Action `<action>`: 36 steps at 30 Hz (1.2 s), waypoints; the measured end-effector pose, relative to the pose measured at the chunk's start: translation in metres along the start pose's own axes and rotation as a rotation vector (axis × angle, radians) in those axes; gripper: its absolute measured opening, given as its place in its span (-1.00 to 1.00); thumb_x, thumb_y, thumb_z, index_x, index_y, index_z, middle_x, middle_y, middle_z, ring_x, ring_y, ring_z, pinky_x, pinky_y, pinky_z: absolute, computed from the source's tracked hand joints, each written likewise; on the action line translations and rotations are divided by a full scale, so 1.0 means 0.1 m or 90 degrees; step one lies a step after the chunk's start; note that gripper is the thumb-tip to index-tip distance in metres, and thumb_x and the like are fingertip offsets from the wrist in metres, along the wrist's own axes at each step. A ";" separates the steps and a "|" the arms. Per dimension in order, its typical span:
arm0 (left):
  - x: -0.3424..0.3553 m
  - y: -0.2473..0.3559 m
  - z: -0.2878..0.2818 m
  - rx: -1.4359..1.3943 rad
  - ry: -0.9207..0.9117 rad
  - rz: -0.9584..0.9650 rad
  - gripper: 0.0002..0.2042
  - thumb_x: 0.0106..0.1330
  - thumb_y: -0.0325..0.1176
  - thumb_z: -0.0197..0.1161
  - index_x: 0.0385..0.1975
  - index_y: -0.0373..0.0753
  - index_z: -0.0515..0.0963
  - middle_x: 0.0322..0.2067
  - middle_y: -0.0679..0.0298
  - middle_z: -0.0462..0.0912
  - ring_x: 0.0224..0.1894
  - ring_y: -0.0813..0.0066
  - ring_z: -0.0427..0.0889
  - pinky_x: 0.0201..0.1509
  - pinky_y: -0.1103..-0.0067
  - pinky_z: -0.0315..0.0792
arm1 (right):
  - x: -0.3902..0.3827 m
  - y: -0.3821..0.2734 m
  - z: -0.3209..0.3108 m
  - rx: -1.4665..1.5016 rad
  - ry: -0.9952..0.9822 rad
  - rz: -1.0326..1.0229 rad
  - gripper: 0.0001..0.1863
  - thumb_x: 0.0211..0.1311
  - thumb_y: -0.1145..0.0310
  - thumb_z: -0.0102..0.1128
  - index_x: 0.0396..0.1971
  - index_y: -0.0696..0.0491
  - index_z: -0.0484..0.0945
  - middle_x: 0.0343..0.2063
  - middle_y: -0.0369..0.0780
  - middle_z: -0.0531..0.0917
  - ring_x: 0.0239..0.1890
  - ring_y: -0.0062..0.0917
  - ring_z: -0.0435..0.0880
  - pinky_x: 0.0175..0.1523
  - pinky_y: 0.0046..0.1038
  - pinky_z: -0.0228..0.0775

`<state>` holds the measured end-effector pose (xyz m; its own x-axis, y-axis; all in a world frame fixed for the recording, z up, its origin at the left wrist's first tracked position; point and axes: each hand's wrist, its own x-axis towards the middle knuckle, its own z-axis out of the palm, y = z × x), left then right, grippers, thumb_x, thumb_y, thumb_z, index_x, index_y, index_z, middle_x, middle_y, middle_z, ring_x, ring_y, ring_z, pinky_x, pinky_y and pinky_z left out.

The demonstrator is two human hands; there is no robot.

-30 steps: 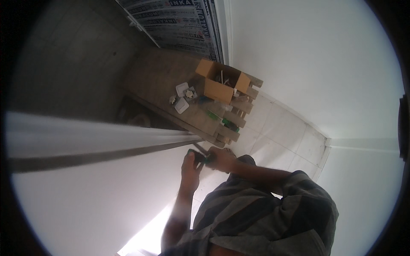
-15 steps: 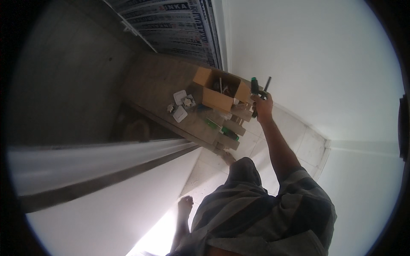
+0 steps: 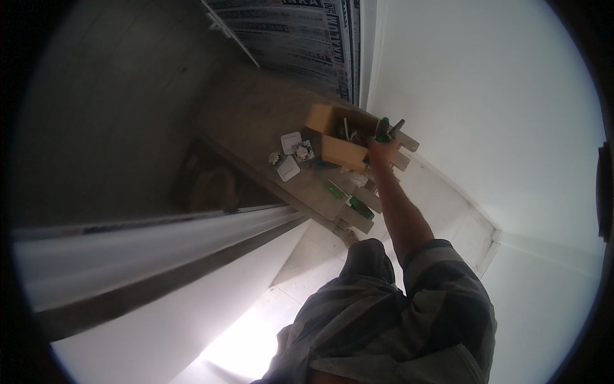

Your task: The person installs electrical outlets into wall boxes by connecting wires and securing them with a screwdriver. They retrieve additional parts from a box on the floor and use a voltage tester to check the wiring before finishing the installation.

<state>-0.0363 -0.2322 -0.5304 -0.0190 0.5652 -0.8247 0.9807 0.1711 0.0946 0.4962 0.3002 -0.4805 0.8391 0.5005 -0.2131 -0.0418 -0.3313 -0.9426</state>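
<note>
My right hand (image 3: 382, 151) is closed around a green-and-black-handled tool (image 3: 384, 130); its exact kind is too blurred to tell. A dark, narrow piece (image 3: 398, 127) sticks up beside the handle, perhaps part of the same tool. The hand is at the right end of an open cardboard box (image 3: 344, 152), which has a pale rod and other small items inside. My left hand does not show. Left of the box, white square plates (image 3: 288, 169) lie by a white socket-like fitting (image 3: 303, 152) and a smaller round one (image 3: 274, 157).
The box stands on a brown wooden table (image 3: 243, 102) with slatted ends (image 3: 358, 221). A green-handled screwdriver (image 3: 334, 189) and a green-and-black handle (image 3: 362, 208) lie near its front edge. White walls (image 3: 486, 96) close in on the right; a film-wrapped panel (image 3: 300, 45) stands behind.
My right hand has moved left and slightly down with the tool, from beside the box to its right end. My left hand has gone out of sight. The whole view has shifted a little.
</note>
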 end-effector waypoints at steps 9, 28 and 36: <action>-0.19 0.15 -0.04 -0.083 -0.002 -0.074 -0.75 0.36 -0.10 0.09 -0.36 -0.08 0.63 -0.29 0.23 0.73 -0.16 0.20 0.70 -0.19 0.27 0.50 | -0.05 0.03 0.91 -0.035 -0.081 0.065 -0.18 -0.11 0.09 0.62 0.09 0.19 0.40 -0.05 -0.01 0.59 0.07 -0.18 0.60 0.18 -0.19 0.41; -0.47 -0.07 0.05 -0.073 -0.009 -0.095 -0.72 0.41 -0.11 0.03 -0.39 -0.10 0.61 -0.30 0.23 0.71 -0.18 0.20 0.67 -0.16 0.31 0.49 | 0.71 0.89 -0.16 -0.361 -0.373 -0.275 -0.50 0.14 0.27 0.36 0.10 -0.01 0.49 -0.06 -0.03 0.70 0.07 -0.07 0.66 0.10 -0.11 0.51; -0.52 -0.13 0.13 -0.056 0.003 -0.096 -0.70 0.43 -0.11 0.01 -0.41 -0.11 0.60 -0.31 0.22 0.70 -0.19 0.20 0.66 -0.14 0.33 0.48 | 0.87 0.79 -0.10 -0.484 -0.313 -0.260 -0.35 0.16 0.25 0.35 0.30 -0.12 0.42 0.17 0.01 0.55 0.20 -0.01 0.55 0.24 -0.07 0.44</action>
<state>-0.0455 -0.2737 -0.4962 -0.1653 0.5311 -0.8310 0.9457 0.3244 0.0192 0.5711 0.3095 -0.5706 0.3859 0.9097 -0.1536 0.7039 -0.3980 -0.5883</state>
